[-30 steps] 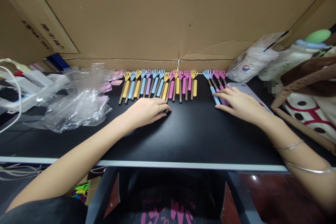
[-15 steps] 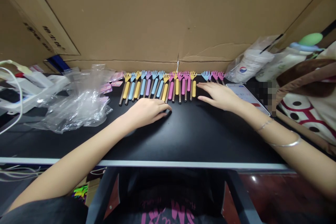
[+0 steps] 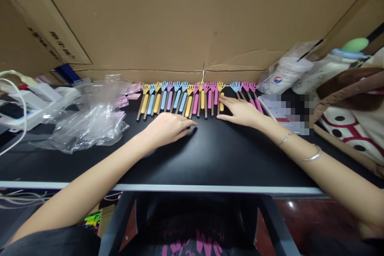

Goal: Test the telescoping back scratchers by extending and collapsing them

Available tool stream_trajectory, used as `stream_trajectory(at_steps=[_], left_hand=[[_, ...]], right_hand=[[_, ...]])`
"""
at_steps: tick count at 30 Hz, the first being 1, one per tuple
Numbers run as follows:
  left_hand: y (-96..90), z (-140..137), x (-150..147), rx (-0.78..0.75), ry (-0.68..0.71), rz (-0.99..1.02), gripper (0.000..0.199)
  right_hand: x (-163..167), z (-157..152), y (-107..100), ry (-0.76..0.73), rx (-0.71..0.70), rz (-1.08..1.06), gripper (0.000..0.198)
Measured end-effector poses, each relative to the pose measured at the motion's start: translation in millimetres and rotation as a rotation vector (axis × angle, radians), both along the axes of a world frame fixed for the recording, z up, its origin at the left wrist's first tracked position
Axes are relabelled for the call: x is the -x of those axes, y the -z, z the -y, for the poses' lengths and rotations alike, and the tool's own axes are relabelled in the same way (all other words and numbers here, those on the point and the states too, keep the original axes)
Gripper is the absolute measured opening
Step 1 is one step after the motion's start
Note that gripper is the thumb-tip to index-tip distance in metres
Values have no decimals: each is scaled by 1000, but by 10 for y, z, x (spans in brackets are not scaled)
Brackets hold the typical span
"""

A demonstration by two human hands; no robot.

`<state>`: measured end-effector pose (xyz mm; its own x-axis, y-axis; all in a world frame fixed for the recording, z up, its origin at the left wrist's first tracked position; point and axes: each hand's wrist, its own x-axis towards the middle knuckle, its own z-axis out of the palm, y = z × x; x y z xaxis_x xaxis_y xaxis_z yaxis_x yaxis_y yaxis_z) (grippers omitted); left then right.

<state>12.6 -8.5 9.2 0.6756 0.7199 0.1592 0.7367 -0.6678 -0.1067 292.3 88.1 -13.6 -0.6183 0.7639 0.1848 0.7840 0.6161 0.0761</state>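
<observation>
Rt hand [image 3: 241, 112] now further L than before, fingers apart | at yellow scratcher [image 3: 222, 107], rt end of row [image 3: 183, 102] | my L hand [image 3: 165, 128] nearby, grip can't tell | sideways push could skew row

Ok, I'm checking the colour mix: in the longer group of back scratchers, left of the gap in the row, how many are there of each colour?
Yellow back scratchers: 5
Blue back scratchers: 4
Pink back scratchers: 3
Purple back scratcher: 1
Total: 13
</observation>
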Motion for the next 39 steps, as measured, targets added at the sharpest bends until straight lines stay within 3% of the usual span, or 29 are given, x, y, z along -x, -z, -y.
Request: stream_trajectory(at_steps=[17, 39], left_hand=[[-17, 0, 0, 0, -1, -1, 29], [-20, 6, -12, 7, -16, -14, 30]], right_hand=[[-58, 157, -41, -3, -58, 90, 71], [-255, 1197, 13, -50, -61, 67, 67]])
